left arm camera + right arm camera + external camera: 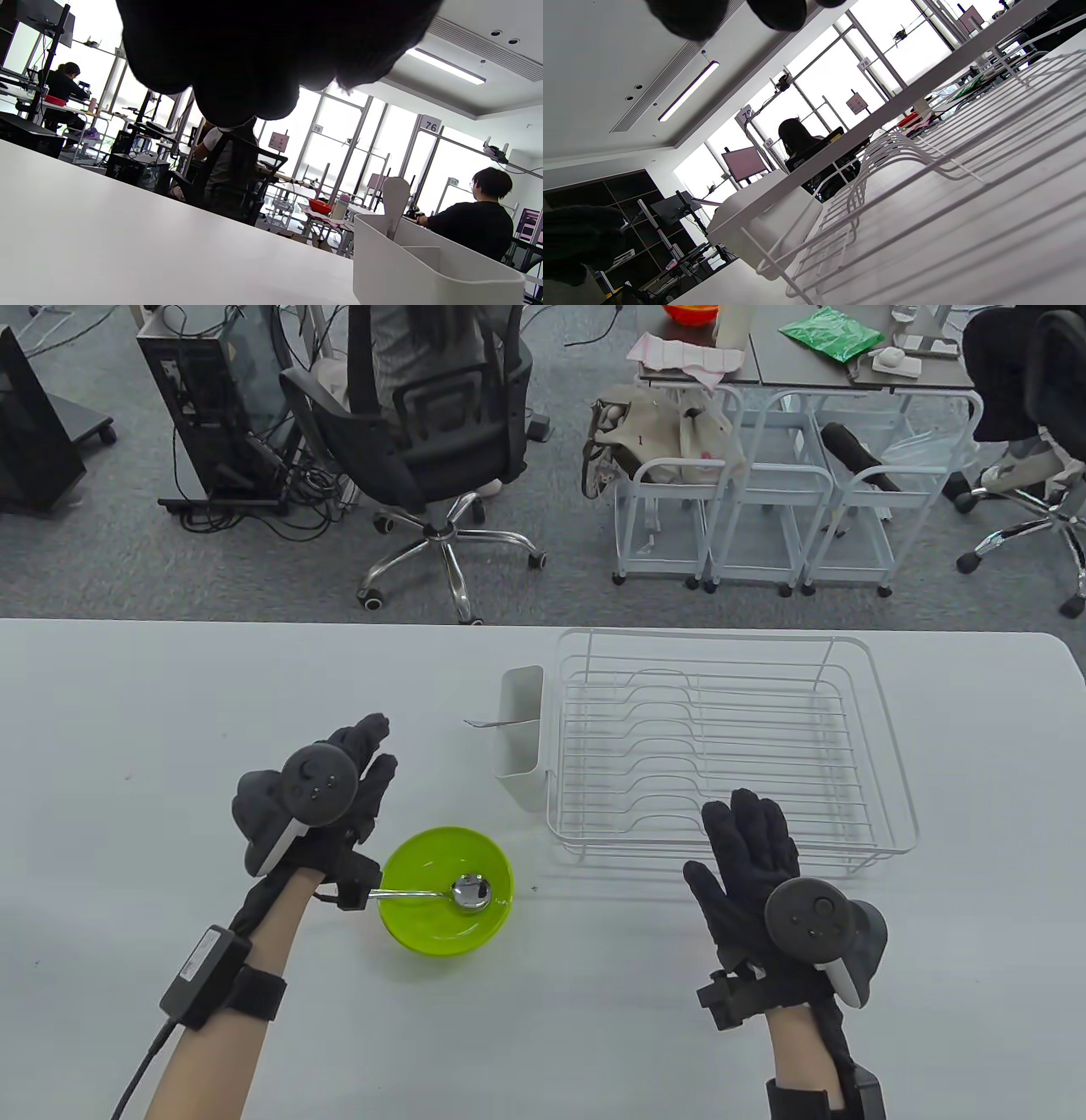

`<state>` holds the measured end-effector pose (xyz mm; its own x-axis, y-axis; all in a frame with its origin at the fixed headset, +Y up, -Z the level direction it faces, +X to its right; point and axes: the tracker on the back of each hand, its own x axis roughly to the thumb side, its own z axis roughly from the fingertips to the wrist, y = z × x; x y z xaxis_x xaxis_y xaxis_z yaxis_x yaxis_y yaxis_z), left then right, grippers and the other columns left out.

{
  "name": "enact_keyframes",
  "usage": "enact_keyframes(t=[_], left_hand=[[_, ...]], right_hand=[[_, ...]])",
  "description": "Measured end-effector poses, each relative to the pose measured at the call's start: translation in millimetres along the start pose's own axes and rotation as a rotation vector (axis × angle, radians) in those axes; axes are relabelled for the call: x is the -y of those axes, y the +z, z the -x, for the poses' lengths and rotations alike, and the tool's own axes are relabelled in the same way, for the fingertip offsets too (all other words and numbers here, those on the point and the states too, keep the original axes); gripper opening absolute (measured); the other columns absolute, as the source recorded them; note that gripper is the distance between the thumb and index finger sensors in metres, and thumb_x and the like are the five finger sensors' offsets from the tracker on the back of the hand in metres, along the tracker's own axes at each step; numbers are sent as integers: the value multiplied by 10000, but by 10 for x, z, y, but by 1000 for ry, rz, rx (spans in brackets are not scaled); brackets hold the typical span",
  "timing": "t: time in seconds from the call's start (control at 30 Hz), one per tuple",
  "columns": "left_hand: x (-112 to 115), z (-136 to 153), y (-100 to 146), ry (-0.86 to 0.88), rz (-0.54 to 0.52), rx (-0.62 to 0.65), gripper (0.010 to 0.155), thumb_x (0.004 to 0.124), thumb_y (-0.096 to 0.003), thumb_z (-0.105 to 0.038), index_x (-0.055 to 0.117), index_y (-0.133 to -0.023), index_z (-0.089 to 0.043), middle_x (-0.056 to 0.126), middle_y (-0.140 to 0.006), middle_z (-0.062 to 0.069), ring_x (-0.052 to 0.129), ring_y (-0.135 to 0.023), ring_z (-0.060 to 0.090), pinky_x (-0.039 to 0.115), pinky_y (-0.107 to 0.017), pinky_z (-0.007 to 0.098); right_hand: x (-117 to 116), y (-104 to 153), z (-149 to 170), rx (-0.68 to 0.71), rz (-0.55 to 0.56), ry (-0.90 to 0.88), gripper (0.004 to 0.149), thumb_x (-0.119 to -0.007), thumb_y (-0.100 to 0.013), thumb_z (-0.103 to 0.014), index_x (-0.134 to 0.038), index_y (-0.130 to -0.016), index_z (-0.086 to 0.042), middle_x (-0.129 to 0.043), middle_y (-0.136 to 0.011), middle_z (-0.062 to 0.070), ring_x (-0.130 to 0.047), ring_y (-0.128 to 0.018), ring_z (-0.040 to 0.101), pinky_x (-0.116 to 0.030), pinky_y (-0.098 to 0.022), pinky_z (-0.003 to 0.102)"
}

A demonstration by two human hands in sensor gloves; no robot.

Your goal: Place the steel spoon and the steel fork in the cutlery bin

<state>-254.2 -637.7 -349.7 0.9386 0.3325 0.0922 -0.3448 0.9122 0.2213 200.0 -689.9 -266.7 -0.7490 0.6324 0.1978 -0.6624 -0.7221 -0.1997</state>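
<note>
The steel spoon [469,892] lies in a green bowl [424,937], its handle pointing left toward my left wrist. My left hand [366,768] is open above the table just beyond the bowl, holding nothing. The white cutlery bin [522,746] stands at the left end of a white wire dish rack [721,746]. A thin steel handle [485,723], seemingly the fork, sticks out of the bin to the left. My right hand [747,836] is open with fingers spread over the rack's front edge, empty. The bin also shows in the left wrist view [424,271] and the right wrist view [763,220].
The white table [170,687] carries only the bowl, bin and rack. Beyond its far edge are an office chair [416,449], white trolleys [747,517] and desks with people.
</note>
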Motion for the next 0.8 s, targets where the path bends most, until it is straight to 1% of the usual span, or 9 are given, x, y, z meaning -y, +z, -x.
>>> enact_keyframes(t=[0.13, 0.23, 0.3, 0.33, 0.43, 0.6, 0.73, 0.8], left_hand=[[35, 150, 250, -7, 11, 13, 535, 754, -519, -454, 747, -1029, -294, 935, -1007, 9, 981, -833, 251, 847, -607, 444], [107, 269, 436, 6, 28, 13, 530, 754, -519, -462, 753, -1026, -305, 926, -1018, 11, 972, -841, 255, 844, -610, 447], [177, 353, 543, 1, 49, 23, 477, 750, -527, -421, 786, -991, -319, 928, -1016, 4, 973, -843, 244, 846, -610, 444], [208, 387, 582, -3, 68, 37, 473, 748, -528, -421, 785, -990, -328, 919, -1027, -1, 966, -854, 239, 844, -616, 442], [299, 477, 686, 0, 109, 50, 493, 751, -520, -446, 775, -1000, -334, 905, -1043, 2, 951, -871, 241, 836, -626, 447], [408, 535, 762, -19, 217, 91, 545, 748, -508, -499, 754, -1026, -330, 907, -1039, 13, 945, -867, 252, 833, -622, 449], [491, 530, 821, -127, 256, 114, 560, 735, -508, -510, 733, -1043, -345, 892, -1056, 12, 936, -883, 256, 828, -628, 453], [515, 511, 846, -195, 259, 122, 564, 731, -506, -513, 731, -1045, -345, 893, -1056, 15, 936, -881, 259, 828, -626, 453]], right_hand=[[2, 1, 0, 0, 3, 4, 689, -661, -510, -467, -507, -1123, -192, -326, -1183, 136, -209, -1093, 425, -271, -725, 618], [-1, 1, 0, -1, 1, 9, 689, -661, -510, -467, -509, -1122, -191, -326, -1183, 137, -211, -1092, 424, -271, -724, 618], [-13, -1, 2, -3, -4, 14, 688, -661, -510, -467, -512, -1122, -190, -327, -1183, 137, -211, -1092, 425, -272, -724, 618], [-18, -1, 2, -3, -7, 17, 688, -661, -510, -467, -511, -1122, -190, -327, -1183, 138, -211, -1092, 425, -273, -724, 618], [-35, -3, -2, -2, -13, 26, 687, -661, -510, -467, -512, -1121, -190, -331, -1182, 138, -213, -1092, 425, -274, -724, 618], [-75, -6, -3, -4, -26, 43, 688, -661, -510, -467, -512, -1121, -189, -333, -1181, 138, -215, -1091, 426, -275, -724, 617], [-89, -8, 5, -11, -32, 52, 687, -662, -509, -466, -515, -1120, -188, -333, -1181, 139, -217, -1090, 427, -275, -723, 618], [-87, -7, 3, -12, -31, 57, 688, -662, -509, -467, -513, -1121, -188, -335, -1181, 140, -218, -1090, 427, -275, -723, 618]])
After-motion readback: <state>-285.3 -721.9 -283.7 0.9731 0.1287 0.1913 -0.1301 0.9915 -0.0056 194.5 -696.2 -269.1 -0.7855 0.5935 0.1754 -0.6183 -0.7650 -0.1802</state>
